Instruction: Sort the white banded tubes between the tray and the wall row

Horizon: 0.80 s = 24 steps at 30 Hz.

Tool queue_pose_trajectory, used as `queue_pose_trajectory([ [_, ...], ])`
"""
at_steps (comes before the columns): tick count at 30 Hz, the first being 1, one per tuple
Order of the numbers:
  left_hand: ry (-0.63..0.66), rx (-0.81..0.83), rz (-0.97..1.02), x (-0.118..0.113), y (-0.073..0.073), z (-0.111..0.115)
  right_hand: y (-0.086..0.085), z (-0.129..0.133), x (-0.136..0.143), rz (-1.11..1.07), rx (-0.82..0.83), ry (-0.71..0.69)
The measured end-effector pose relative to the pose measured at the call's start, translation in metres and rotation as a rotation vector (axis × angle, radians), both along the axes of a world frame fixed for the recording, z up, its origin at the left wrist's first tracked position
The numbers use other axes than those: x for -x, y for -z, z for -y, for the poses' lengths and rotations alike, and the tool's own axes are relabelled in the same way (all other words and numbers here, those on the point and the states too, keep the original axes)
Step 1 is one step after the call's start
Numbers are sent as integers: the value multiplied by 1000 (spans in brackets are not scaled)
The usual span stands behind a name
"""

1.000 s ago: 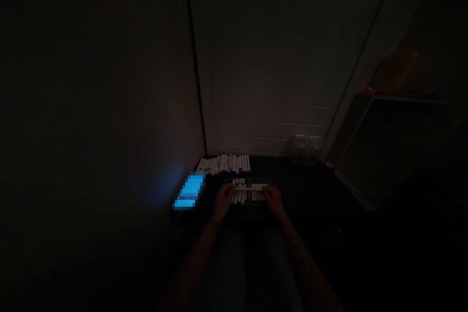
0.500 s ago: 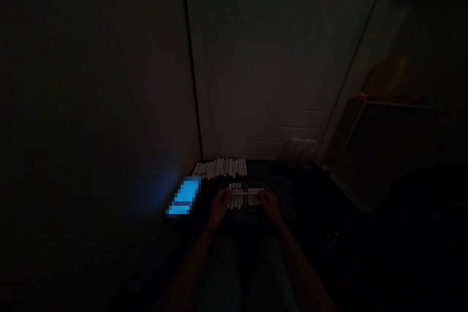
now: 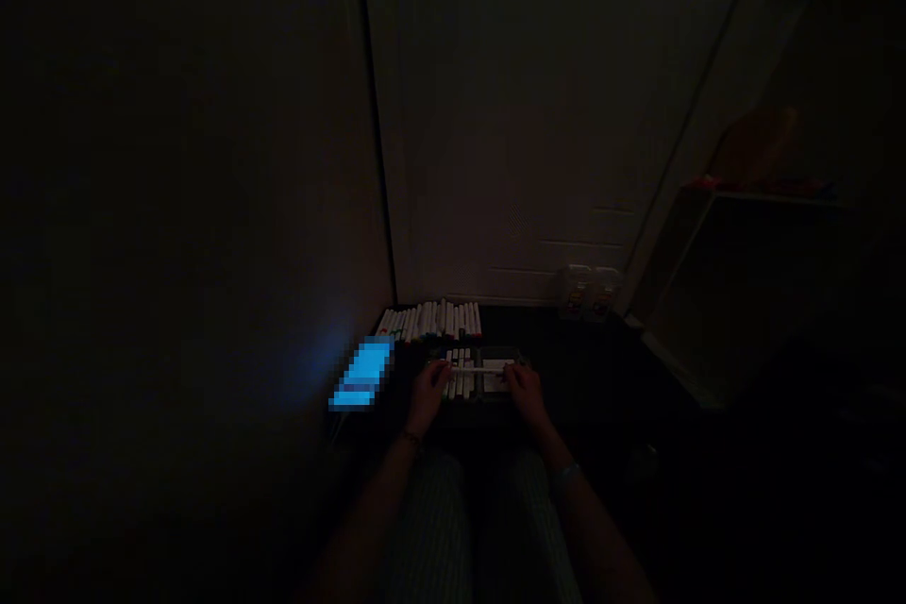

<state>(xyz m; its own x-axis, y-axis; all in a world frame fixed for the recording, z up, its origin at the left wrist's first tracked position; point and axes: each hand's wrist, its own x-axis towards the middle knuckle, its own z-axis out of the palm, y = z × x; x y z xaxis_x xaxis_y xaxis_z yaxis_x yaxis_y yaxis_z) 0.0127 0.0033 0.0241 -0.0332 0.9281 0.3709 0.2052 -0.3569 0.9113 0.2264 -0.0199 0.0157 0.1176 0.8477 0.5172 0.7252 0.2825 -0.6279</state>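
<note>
In dim light, a slim white marker (image 3: 476,370) lies level between my two hands. My left hand (image 3: 428,389) pinches its left end, and my right hand (image 3: 522,385) pinches its right end. Just beneath it is an open clear case (image 3: 499,354). Several white markers (image 3: 460,385) lie side by side in the case's left part, and a pale label or card (image 3: 494,383) shows in its right part. My fingertips are dark and hard to make out in detail.
A row of white markers (image 3: 431,321) with coloured ends lies at the back left of the dark table (image 3: 601,377). A phone with a glowing blue screen (image 3: 362,374) leans at the left. Two clear containers (image 3: 589,293) stand by the back wall. A shelf unit (image 3: 764,198) is at the right.
Both hands keep their hold on the marker over the case. The whole view has shifted slightly; otherwise little differs.
</note>
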Motion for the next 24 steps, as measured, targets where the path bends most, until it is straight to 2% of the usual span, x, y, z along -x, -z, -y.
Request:
queue_pose_trajectory([
  [9, 2, -13, -36, 2, 8, -6, -2, 0, -1, -15, 35, -19],
  [24, 8, -25, -15, 2, 8, -7, 0, 0, -2, -25, -19, -26],
])
